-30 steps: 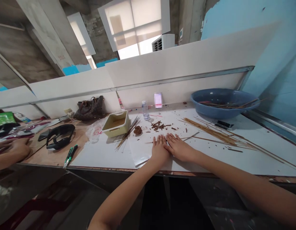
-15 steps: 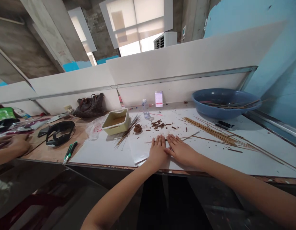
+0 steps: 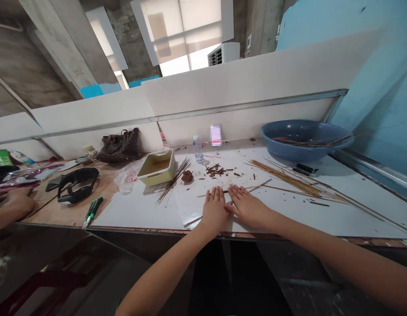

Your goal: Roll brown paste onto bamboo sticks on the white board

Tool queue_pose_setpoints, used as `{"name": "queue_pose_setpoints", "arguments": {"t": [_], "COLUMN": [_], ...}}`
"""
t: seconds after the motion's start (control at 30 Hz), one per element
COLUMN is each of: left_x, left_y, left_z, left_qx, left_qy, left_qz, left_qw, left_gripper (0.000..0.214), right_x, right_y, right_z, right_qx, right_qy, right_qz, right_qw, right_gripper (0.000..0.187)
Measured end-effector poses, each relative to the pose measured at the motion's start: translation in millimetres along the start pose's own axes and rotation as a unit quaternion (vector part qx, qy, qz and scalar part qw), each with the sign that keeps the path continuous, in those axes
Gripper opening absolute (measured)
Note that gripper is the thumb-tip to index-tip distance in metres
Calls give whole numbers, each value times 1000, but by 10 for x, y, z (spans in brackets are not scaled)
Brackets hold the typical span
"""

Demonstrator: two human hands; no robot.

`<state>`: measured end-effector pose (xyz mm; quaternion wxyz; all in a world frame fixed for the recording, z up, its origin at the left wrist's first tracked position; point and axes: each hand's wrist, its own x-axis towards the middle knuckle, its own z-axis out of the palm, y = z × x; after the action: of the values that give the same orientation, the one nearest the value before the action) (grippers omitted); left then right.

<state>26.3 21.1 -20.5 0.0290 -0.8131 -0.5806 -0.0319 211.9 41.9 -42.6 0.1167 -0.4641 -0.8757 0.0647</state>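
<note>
Covering stick (image 3: 202, 195): left hand (image 3: 214, 211), right hand (image 3: 248, 207) (touching).

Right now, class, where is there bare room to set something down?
Bare: the white board between the green pens and the left hand; the front strip right of the right hand, short of the long sticks. Crowded: around the yellow tray and brown bits.

Far right basin (image 3: 289, 153): blue plastic, glossy. Thin sticks (image 3: 289, 179) beside it bare pale wood, matt; near-centre sheet (image 3: 190, 204) clear plastic, shiny. Left tabletop (image 3: 68, 210) raw brown board, rough-looking; tray (image 3: 154, 177) cream plastic, smooth.
</note>
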Motion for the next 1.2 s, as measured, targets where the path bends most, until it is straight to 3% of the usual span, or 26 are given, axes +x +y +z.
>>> {"name": "queue_pose_setpoints", "arguments": {"t": [0.1, 0.17, 0.33, 0.4, 0.63, 0.9, 1.1, 1.2], "left_x": [295, 326, -117, -182, 327, -128, 337, 291], "left_y": [-5, -10, -34, -60, -183, -147, -158, -142], "left_z": [-134, -158, 101, 194, -18, 222, -95, -78], "left_qx": [-1, 0, 6, 6, -17, 2, -22, -19], "left_qy": [-25, -24, 44, 58, 10, 53, -21, -19], "left_qz": [-35, -42, 4, 9, -28, 3, -41, -43], "left_qw": [999, 999, 999, 998, 999, 999, 999, 999], "left_gripper": [72, 71, 68, 67, 68, 69, 69, 68], "right_x": [254, 282, -90, -150, 279, -158, 256, 234], "right_y": [44, 65, 69, 66, 55, 58, 89, 87], "right_z": [-150, -162, 95, 163, -104, 110, -90, -43], "right_qx": [-14, -29, -67, -71, -64, -57, -42, -36], "right_qy": [-21, -10, 64, 75, 9, 36, -5, 7], "right_qz": [7, -3, -68, -73, -16, -47, -1, 0], "right_qw": [1000, 1000, 993, 992, 998, 997, 999, 999], "right_gripper": [82, 77, 81, 83, 78, 89, 83, 84]}}
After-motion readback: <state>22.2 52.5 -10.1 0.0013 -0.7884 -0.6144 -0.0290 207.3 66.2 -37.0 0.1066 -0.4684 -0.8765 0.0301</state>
